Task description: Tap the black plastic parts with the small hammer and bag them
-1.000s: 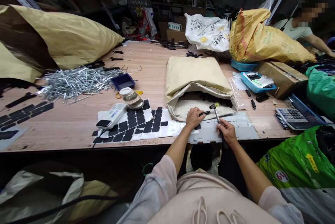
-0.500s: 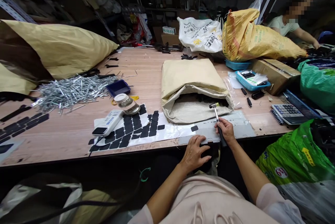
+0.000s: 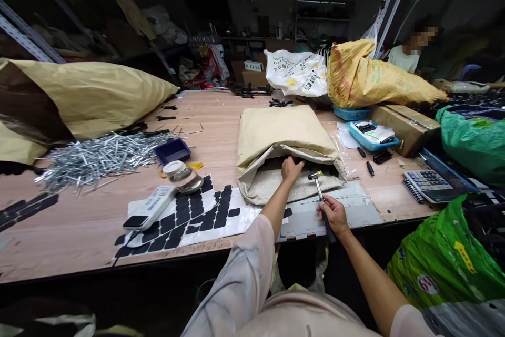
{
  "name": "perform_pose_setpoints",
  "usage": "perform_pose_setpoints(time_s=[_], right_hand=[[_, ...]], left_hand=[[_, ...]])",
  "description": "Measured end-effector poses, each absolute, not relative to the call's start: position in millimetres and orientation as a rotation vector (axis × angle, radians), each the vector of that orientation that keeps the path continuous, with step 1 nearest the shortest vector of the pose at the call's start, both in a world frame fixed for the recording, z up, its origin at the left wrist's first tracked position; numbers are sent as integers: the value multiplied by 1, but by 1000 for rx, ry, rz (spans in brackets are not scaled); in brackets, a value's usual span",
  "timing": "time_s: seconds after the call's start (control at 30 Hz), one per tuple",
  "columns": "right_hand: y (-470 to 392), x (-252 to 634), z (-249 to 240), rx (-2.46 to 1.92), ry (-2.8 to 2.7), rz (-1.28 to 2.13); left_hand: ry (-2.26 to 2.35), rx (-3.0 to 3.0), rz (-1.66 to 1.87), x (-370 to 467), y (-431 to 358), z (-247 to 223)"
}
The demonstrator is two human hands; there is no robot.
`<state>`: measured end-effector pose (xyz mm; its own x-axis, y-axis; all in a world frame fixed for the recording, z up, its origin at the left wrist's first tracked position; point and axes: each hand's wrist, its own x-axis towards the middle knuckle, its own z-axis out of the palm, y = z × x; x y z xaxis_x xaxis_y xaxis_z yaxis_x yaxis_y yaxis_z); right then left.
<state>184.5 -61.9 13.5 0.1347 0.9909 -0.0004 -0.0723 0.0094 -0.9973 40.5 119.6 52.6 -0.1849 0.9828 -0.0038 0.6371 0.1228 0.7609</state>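
My left hand [image 3: 291, 169] reaches into the mouth of a beige woven sack [image 3: 282, 121] lying on the table. Its fingertips disappear among dark pieces inside, so I cannot tell whether they grip anything. My right hand [image 3: 334, 213] is closed round the black handle of a small hammer [image 3: 319, 185], whose head, with a yellowish face, points up and away from me before the sack's opening. Beneath that hand lies a grey sheet [image 3: 355, 205] along the table's front edge. White sheets with black rounded stickers [image 3: 183, 213] spread to the left of the sack.
Metal rods [image 3: 102, 155] are heaped at left near a dark blue tray [image 3: 172, 151], a glass jar [image 3: 183, 176] and a white device [image 3: 152, 208]. On the right are a blue basket [image 3: 373, 140], a carton [image 3: 410, 126], a calculator [image 3: 430, 185] and a green bag [image 3: 430, 253]. A person sits behind.
My left hand has moved from the table's front edge forward into the sack's opening. My right hand still holds the hammer in much the same place. The view has tilted slightly.
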Motion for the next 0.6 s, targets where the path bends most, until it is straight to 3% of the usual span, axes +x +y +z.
perform_pose_setpoints(time_s=[0.17,0.4,0.6], right_hand=[[-61,186,12,-1199,-1024,1148],[-62,187,13,-1213,-1020,1148],[-63,186,14,-1237,-1078,1138]], left_hand=[[1845,1550,833,30,124,39],[1650,1907,704,-33,54,16],[1663,2068,654,-32,31,20]])
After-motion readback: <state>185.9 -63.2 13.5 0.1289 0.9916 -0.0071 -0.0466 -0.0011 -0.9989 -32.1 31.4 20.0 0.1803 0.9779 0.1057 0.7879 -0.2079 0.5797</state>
